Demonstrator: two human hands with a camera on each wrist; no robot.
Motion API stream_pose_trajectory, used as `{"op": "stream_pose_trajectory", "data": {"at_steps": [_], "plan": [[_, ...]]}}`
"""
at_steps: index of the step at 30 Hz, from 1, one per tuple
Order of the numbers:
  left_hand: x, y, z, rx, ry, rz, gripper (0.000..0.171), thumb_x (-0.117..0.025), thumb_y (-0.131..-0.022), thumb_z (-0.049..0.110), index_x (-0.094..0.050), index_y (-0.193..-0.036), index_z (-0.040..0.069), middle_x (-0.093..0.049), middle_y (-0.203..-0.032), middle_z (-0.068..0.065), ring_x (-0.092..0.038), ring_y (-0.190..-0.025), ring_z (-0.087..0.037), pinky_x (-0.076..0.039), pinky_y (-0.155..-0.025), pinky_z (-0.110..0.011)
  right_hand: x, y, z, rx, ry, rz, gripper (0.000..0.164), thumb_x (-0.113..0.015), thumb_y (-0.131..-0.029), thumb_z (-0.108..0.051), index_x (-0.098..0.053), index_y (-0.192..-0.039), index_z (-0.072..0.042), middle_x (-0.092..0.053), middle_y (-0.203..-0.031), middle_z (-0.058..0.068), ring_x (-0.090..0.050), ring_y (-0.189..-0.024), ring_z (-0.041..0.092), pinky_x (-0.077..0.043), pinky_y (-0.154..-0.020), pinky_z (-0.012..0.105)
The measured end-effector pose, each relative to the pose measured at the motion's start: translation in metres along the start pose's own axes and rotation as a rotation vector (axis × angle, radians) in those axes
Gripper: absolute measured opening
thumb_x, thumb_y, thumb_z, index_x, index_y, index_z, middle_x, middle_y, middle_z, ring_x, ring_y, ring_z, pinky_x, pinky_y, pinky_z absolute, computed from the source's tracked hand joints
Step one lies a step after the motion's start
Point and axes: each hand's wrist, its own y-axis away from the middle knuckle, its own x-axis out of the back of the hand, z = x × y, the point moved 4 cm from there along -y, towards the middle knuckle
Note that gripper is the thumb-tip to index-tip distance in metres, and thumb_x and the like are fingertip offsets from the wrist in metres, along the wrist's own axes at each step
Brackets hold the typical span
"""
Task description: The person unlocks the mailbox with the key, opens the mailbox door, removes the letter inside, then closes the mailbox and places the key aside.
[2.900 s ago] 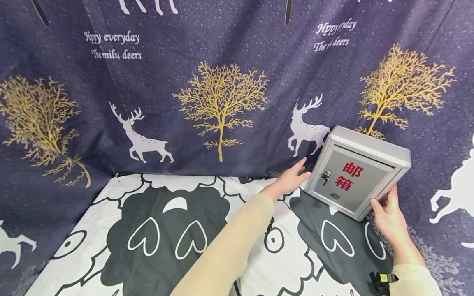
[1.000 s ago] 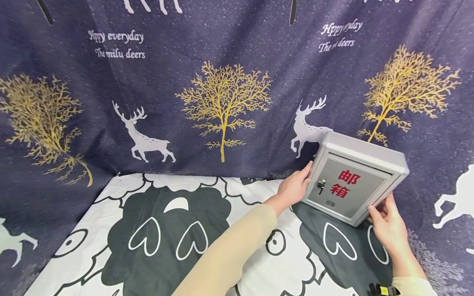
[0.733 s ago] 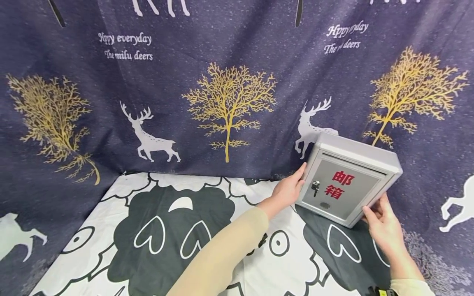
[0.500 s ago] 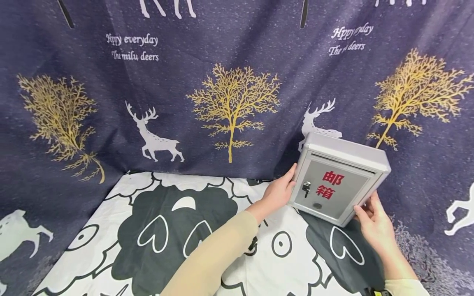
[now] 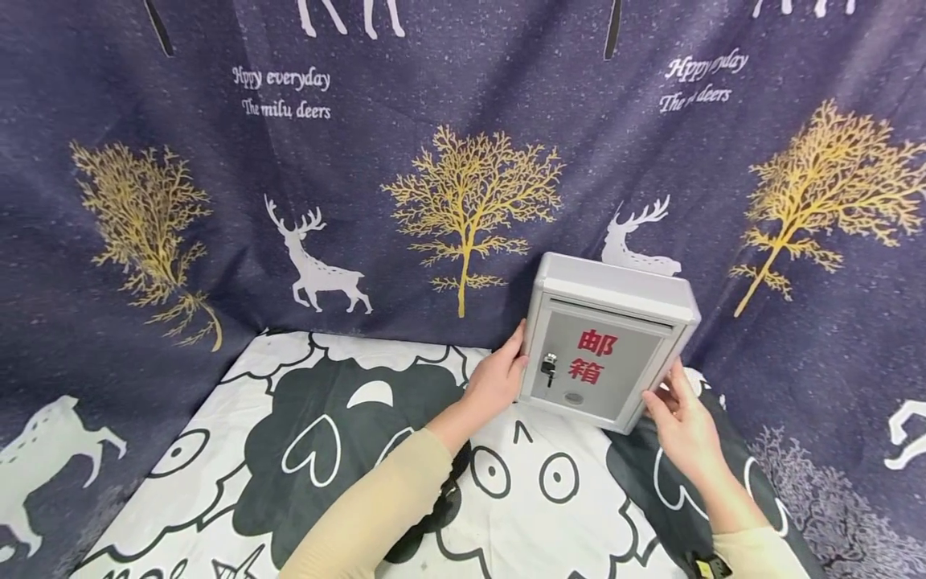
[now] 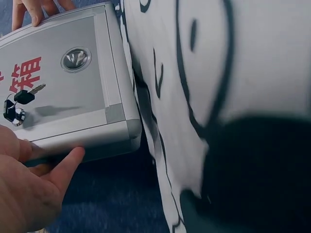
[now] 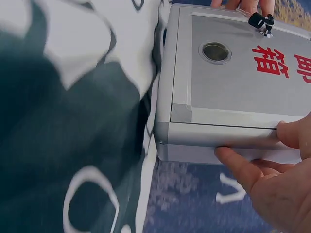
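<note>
A silver-grey metal mailbox [image 5: 625, 382] with red characters leans slightly back near the dark curtain. Along its top front runs a narrow slot, and a small round window [image 6: 76, 59] sits low on its door. Keys [image 7: 261, 20] hang from the lock at the door's left edge. My left hand [image 5: 492, 378] holds the box's left side, with the thumb toward the front edge. On the opposite side, my right hand [image 5: 687, 426] grips the lower part, its thumb on the front frame and fingers along the side. Whether the underside touches the cloth, I cannot tell.
A black and white cartoon-sheep cloth [image 5: 528, 515] covers the table. Behind it and at both sides hangs a dark blue curtain [image 5: 405, 72] printed with white deer and golden trees.
Both hands have carried the mailbox leftward along the back of the table. The left hand, earlier reaching beside the box with fingers extended, now holds its side. The head view has swung slightly.
</note>
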Motion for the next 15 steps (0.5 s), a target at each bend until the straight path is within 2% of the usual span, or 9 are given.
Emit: {"op": "stream_pose_trajectory", "data": {"at_steps": [4, 6, 9, 12, 13, 15], "plan": [[0.02, 0.015, -0.01, 0.031, -0.016, 0.025, 0.063, -0.051, -0.12, 0.025, -0.029, -0.179, 0.026, -0.062, -0.159, -0.016, -0.074, -0.121, -0.04, -0.06, -0.095, -0.057, -0.021, -0.004, -0.006, -0.005, -0.02, -0.034, 0.082, -0.059, -0.113, 0.004, -0.011, -0.179, -0.006, -0.041, -0.162, 0.046, -0.054, -0.114, -0.023, -0.058, -0.085, 0.011], [0.03, 0.022, -0.015, 0.036, -0.034, 0.044, 0.063, -0.052, -0.12, 0.025, -0.031, -0.179, 0.024, -0.062, -0.159, -0.016, -0.075, -0.117, -0.04, -0.06, -0.092, -0.056, -0.031, -0.006, -0.009, -0.006, -0.009, -0.049, 0.081, -0.06, -0.113, 0.002, -0.011, -0.178, -0.003, -0.041, -0.162, 0.045, -0.057, -0.118, -0.017, -0.057, -0.086, 0.01], [0.043, 0.033, -0.022, 0.048, -0.044, 0.065, 0.062, -0.053, -0.12, 0.024, -0.032, -0.178, 0.022, -0.06, -0.161, -0.015, -0.077, -0.101, -0.039, -0.06, -0.082, -0.054, -0.045, -0.008, -0.014, -0.011, 0.0, -0.074, 0.08, -0.059, -0.114, 0.0, -0.011, -0.178, -0.001, -0.042, -0.164, 0.042, -0.066, -0.132, 0.014, -0.056, -0.088, 0.009], [0.056, 0.043, -0.029, 0.059, -0.061, 0.095, 0.061, -0.054, -0.119, 0.024, -0.035, -0.177, 0.02, -0.062, -0.159, -0.015, -0.077, -0.099, -0.039, -0.06, -0.081, -0.055, -0.061, -0.011, -0.018, -0.011, 0.011, -0.102, 0.079, -0.057, -0.115, -0.001, -0.012, -0.18, -0.008, -0.043, -0.166, 0.037, -0.059, -0.142, 0.048, -0.054, -0.091, 0.008], [0.06, 0.046, -0.032, 0.066, -0.064, 0.103, 0.061, -0.054, -0.119, 0.024, -0.036, -0.177, 0.02, -0.062, -0.159, -0.015, -0.077, -0.1, -0.04, -0.06, -0.082, -0.056, -0.067, -0.012, -0.019, -0.01, 0.007, -0.111, 0.079, -0.057, -0.115, -0.001, -0.012, -0.18, -0.011, -0.043, -0.167, 0.036, -0.055, -0.144, 0.054, -0.054, -0.092, 0.008], [0.069, 0.053, -0.036, 0.074, -0.072, 0.126, 0.061, -0.055, -0.119, 0.024, -0.037, -0.176, 0.018, -0.063, -0.158, -0.016, -0.077, -0.108, -0.042, -0.061, -0.087, -0.058, -0.077, -0.014, -0.021, -0.005, 0.011, -0.127, 0.08, -0.057, -0.115, -0.002, -0.014, -0.181, -0.017, -0.044, -0.168, 0.033, -0.053, -0.145, 0.056, -0.055, -0.094, 0.01]]}}
